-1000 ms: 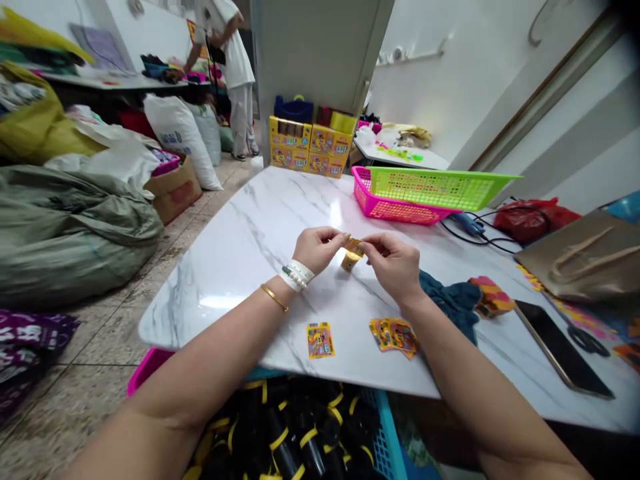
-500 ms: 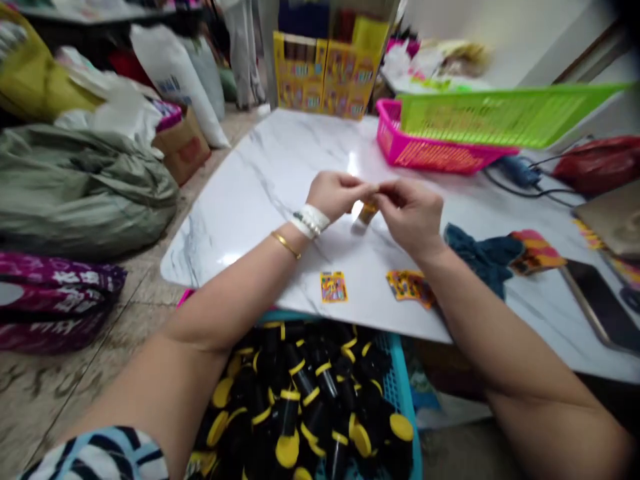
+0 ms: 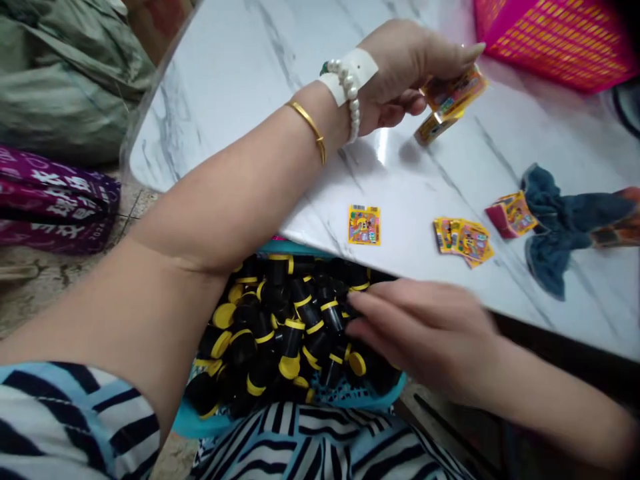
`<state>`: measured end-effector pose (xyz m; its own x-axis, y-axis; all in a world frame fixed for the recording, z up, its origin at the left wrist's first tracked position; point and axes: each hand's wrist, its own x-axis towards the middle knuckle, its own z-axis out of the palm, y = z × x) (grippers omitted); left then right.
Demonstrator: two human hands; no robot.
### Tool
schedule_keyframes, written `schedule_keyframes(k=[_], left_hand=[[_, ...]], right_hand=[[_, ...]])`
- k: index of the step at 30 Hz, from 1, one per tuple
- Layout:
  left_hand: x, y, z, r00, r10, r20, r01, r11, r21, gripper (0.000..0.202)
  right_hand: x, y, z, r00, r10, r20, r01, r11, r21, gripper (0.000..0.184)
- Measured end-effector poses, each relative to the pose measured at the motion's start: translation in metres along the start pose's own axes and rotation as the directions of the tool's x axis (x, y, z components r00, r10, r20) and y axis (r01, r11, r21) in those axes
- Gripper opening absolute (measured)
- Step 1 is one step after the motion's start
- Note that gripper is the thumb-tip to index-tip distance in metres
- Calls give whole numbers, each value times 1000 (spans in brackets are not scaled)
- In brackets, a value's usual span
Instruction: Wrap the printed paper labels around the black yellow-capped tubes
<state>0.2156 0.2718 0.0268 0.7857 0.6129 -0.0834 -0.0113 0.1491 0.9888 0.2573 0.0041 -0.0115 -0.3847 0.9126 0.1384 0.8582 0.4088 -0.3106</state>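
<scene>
My left hand (image 3: 405,73) is closed on a small yellow printed carton (image 3: 457,93), held just above the white marbled table (image 3: 240,153). Its flaps seem to stand open at the top. Over the basket, my right hand (image 3: 430,327) reaches down with fingers stretched and slightly apart, a little blurred. Its fingertips are beside the black cylinders with yellow caps (image 3: 291,340); contact is hard to make out. These cylinders fill a turquoise basket (image 3: 385,400) below the table edge. One flat yellow printed piece (image 3: 364,225) lies near that edge, with a small overlapping pile of similar pieces (image 3: 470,240) to its right.
A pink basket (image 3: 555,40) stands at the back right. On the right lie a blue denim piece (image 3: 565,220) and a small red-and-yellow box (image 3: 513,213). A purple bag (image 3: 55,200) and a grey-green sack (image 3: 65,87) rest on the floor at left.
My right hand has left the carton and come down to the basket of cylinders. My left hand keeps the carton, now more visible. The view has tilted downward.
</scene>
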Motion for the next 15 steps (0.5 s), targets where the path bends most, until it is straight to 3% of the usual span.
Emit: schedule_keyframes(k=[3, 6, 8, 11, 13, 15], left_hand=[[0, -1, -1, 1000, 2, -18, -2, 999, -35, 26], [2, -3, -4, 1000, -6, -23, 5, 998, -60, 29], [4, -4, -6, 1000, -15, -21, 13, 996, -89, 27], [7, -5, -9, 999, -33, -36, 27, 989, -144, 24], [7, -5, -11, 999, -30, -32, 23, 982, -186, 23], [6, -5, -12, 1000, -19, -7, 17, 974, -224, 21]], right_hand=[[-4, -6, 16, 949, -58, 311, 118, 977, -176, 36], [-4, -1, 24, 895, -115, 431, 216, 957, -196, 39], [-1, 0, 18, 901, -145, 410, 212, 970, -121, 31], [5, -6, -6, 949, -119, 293, 76, 985, 152, 27], [15, -7, -25, 978, -68, 196, -23, 903, 429, 25], [29, -2, -40, 993, 21, 112, -89, 764, 639, 20]])
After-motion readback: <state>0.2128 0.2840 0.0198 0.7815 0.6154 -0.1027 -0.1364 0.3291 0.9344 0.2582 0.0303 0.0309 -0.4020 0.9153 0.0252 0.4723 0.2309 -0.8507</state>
